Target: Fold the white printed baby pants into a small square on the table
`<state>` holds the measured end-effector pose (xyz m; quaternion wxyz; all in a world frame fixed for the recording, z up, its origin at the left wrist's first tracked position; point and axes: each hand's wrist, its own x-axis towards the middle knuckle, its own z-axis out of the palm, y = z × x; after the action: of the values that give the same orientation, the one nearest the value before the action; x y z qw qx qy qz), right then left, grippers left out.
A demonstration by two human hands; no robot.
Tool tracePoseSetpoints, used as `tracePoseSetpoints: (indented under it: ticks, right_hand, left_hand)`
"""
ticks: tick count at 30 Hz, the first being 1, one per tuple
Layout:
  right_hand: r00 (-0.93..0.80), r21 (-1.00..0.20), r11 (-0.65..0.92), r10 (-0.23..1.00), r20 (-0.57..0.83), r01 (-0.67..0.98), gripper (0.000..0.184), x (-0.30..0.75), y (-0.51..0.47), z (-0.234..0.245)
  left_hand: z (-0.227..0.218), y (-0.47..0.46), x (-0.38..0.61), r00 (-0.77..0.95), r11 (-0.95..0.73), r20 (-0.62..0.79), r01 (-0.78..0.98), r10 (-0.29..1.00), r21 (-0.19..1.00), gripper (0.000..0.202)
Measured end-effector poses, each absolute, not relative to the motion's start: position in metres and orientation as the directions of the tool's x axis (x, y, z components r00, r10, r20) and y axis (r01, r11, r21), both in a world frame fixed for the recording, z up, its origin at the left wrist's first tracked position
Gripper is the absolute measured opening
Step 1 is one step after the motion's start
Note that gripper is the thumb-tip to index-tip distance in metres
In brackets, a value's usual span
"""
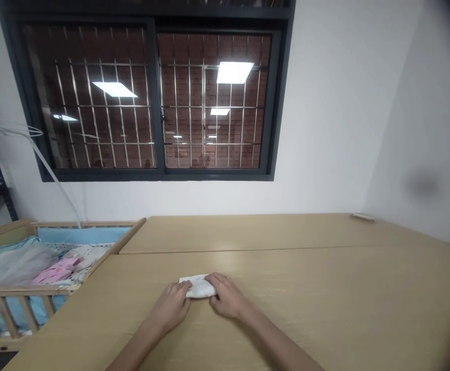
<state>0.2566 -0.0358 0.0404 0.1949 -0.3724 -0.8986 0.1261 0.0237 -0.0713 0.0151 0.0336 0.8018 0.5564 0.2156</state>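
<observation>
A small folded white cloth is on the light wooden table, spanned by both my hands. My left hand grips its left end, thumb on top and the other fingers curled in. At the right end, my right hand pinches the cloth with its fingers bent over the edge. Whether the cloth's underside touches the wood, I cannot tell. Faint marks show on its white surface, too small to make out.
A wooden crib with blue lining adjoins the table's left side, holding a pink cloth and white netting. A white hoop stand rises above it. A small flat object lies at the table's far right, below the wall.
</observation>
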Motion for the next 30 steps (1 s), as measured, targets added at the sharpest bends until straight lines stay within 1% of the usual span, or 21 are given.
tracePoseSetpoints:
  ticks: [3,5,6,8,10,11,12,13,14,15,17,19,21,23,25,27,29,30]
  right_hand:
    - [-0.580,-0.439,0.641,0.764,0.283,0.630,0.046,0.253,-0.034,0.048]
    - [-0.511,-0.552,0.600,0.795,0.327,0.579,0.043,0.251,-0.033,0.061]
    - [-0.480,-0.626,0.583,0.804,0.352,0.517,0.042,0.251,-0.032,0.070]
    - [-0.450,-0.771,0.545,0.808,0.380,0.328,0.038,0.251,-0.030,0.090]
    - [-0.467,-0.872,0.469,0.809,0.359,0.142,0.038,0.251,-0.028,0.110]
    - [-0.484,-0.903,0.420,0.811,0.329,0.090,0.041,0.251,-0.027,0.118]
    - [-0.502,-0.925,0.374,0.814,0.290,0.072,0.045,0.251,-0.025,0.125]
    - [-0.521,-0.937,0.339,0.817,0.249,0.084,0.049,0.251,-0.024,0.129]
    - [-0.535,-0.942,0.317,0.818,0.211,0.114,0.052,0.250,-0.021,0.130]
    - [-0.545,-0.939,0.307,0.820,0.177,0.157,0.054,0.249,-0.018,0.129]
    - [-0.548,-0.918,0.312,0.826,0.134,0.246,0.054,0.246,-0.011,0.118]
    - [-0.537,-0.890,0.319,0.837,0.104,0.325,0.050,0.241,-0.003,0.098]
    - [-0.518,-0.862,0.317,0.852,0.075,0.395,0.044,0.238,0.004,0.072]
    - [-0.492,-0.836,0.314,0.868,0.061,0.451,0.038,0.236,0.010,0.047]
    - [-0.466,-0.814,0.331,0.881,0.084,0.478,0.033,0.236,0.014,0.028]
    - [-0.457,-0.787,0.364,0.882,0.119,0.498,0.032,0.236,0.016,0.019]
    - [-0.478,-0.737,0.424,0.865,0.155,0.527,0.034,0.237,0.012,0.023]
    - [-0.500,-0.698,0.472,0.846,0.186,0.539,0.037,0.237,0.007,0.029]
  left_hand:
    - [0.034,-0.074,0.026,0.274,-0.379,0.328,0.869,0.904,0.318,0.036]
    - [0.049,-0.082,0.026,0.232,-0.383,0.383,0.841,0.894,0.383,0.033]
    - [0.057,-0.088,0.026,0.193,-0.384,0.413,0.806,0.890,0.450,0.032]
    - [0.067,-0.102,0.027,0.088,-0.366,0.418,0.663,0.904,0.653,0.033]
    - [0.070,-0.115,0.028,-0.002,-0.317,0.351,0.430,0.936,0.846,0.041]
    - [0.068,-0.121,0.029,-0.036,-0.285,0.311,0.308,0.950,0.907,0.049]
    - [0.064,-0.125,0.030,-0.052,-0.255,0.272,0.211,0.961,0.944,0.058]
    - [0.058,-0.128,0.032,-0.054,-0.232,0.242,0.154,0.969,0.961,0.066]
    - [0.051,-0.130,0.033,-0.047,-0.209,0.218,0.145,0.975,0.967,0.073]
    - [0.044,-0.131,0.034,-0.036,-0.184,0.193,0.181,0.980,0.966,0.077]
    - [0.030,-0.132,0.037,-0.013,-0.135,0.148,0.343,0.989,0.930,0.073]
    - [0.020,-0.133,0.040,-0.014,-0.101,0.127,0.529,0.992,0.843,0.058]
    - [0.017,-0.135,0.044,-0.004,-0.075,0.107,0.693,0.994,0.717,0.045]
    - [0.019,-0.137,0.048,0.000,-0.046,0.082,0.824,0.997,0.565,0.038]
    - [0.022,-0.141,0.053,-0.016,-0.023,0.092,0.912,0.996,0.411,0.035]
    - [0.019,-0.144,0.060,-0.021,-0.035,0.187,0.956,0.982,0.292,0.036]
    - [0.008,-0.147,0.067,0.029,-0.110,0.366,0.973,0.930,0.203,0.038]
    - [-0.002,-0.147,0.071,0.074,-0.164,0.470,0.975,0.880,0.153,0.040]
